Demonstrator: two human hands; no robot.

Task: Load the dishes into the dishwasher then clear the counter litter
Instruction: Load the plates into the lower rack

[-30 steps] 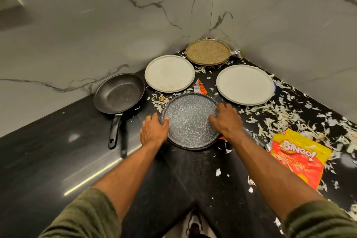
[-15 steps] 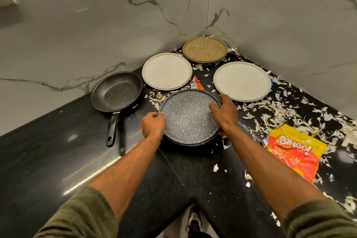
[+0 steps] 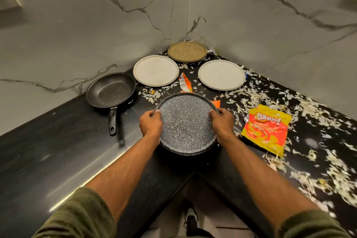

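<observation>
While both hands grip it, a speckled plate (image 3: 186,124) sits between them at the inner corner of the black counter (image 3: 58,152), its near edge raised and its face tipped toward the camera. The left hand (image 3: 151,124) holds the left rim, fingers curled over the edge with the thumb on top. The right hand (image 3: 222,121) holds the right rim the same way, fingers wrapped round the edge. Whether a second dark plate lies just under it at the near edge cannot be told; a dark rim shows there.

Four plates are in view in all. Beyond the speckled one lie two white plates flat on the counter: one (image 3: 156,70) far left, one (image 3: 221,74) far right. A brown plate (image 3: 187,51) sits farthest back, in the corner where the marble walls meet. One frying pan (image 3: 111,90) rests to the left, just beside the left white plate, its handle pointing near.

One red and yellow Bingo bag (image 3: 266,128) lies to the right of the right hand, near it. Two orange wrapper scraps show: one (image 3: 185,84) between the white plates, another (image 3: 216,103) peeking past the speckled plate's far right rim. White shreds (image 3: 326,177) litter the counter's right side and spread around the plates. Green sleeves cover both upper forearms.
</observation>
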